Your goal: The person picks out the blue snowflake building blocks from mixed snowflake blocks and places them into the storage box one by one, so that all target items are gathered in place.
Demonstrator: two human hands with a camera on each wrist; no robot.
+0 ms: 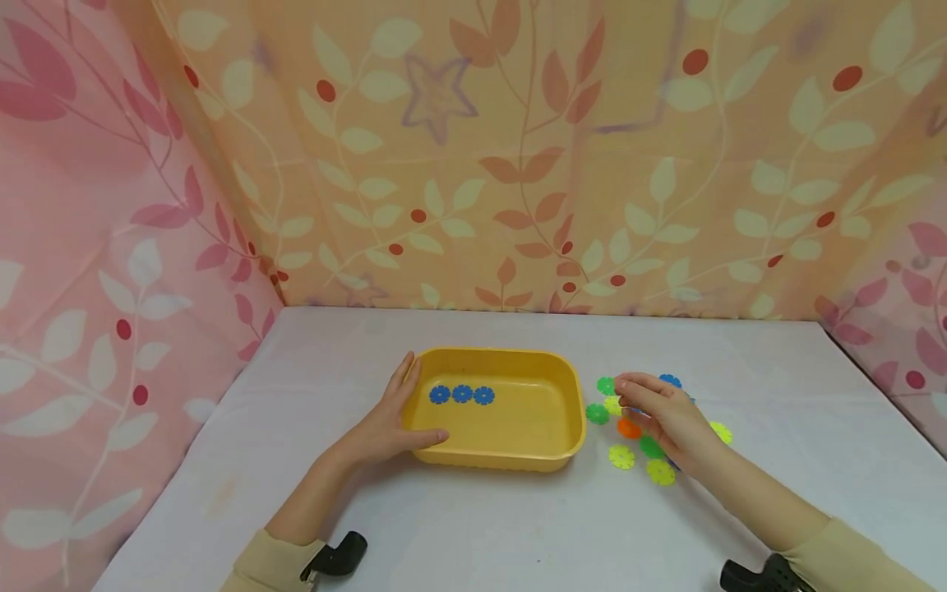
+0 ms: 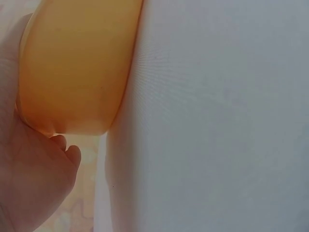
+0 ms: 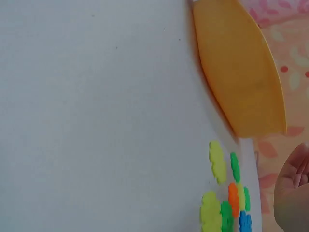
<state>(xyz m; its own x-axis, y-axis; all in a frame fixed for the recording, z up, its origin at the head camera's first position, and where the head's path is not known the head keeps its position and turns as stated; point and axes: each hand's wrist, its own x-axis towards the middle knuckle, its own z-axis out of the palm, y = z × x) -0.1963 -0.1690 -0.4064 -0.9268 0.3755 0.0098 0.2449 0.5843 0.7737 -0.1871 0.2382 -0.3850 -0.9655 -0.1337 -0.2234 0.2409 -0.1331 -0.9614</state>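
A yellow plastic tray [image 1: 503,436] stands on the white table, with 3 blue flower-shaped discs [image 1: 462,394] in a row inside it. My left hand [image 1: 392,415] holds the tray's left end, thumb over the near rim and fingers along the outer side. In the left wrist view, the tray's wall [image 2: 79,67] rises beside that hand. Right of the tray, my right hand [image 1: 676,419] hovers with loosely bent fingers over scattered flower discs. Among these are a yellow disc [image 1: 621,456], an orange disc [image 1: 629,427] and a green disc [image 1: 597,413]. No disc shows between its fingertips.
More discs lie partly hidden under the right hand, including a blue disc [image 1: 670,380] behind it. A leaf-patterned curtain [image 1: 510,164] borders the far edge of the white table [image 1: 473,534]. Black wrist devices show at both sleeves.
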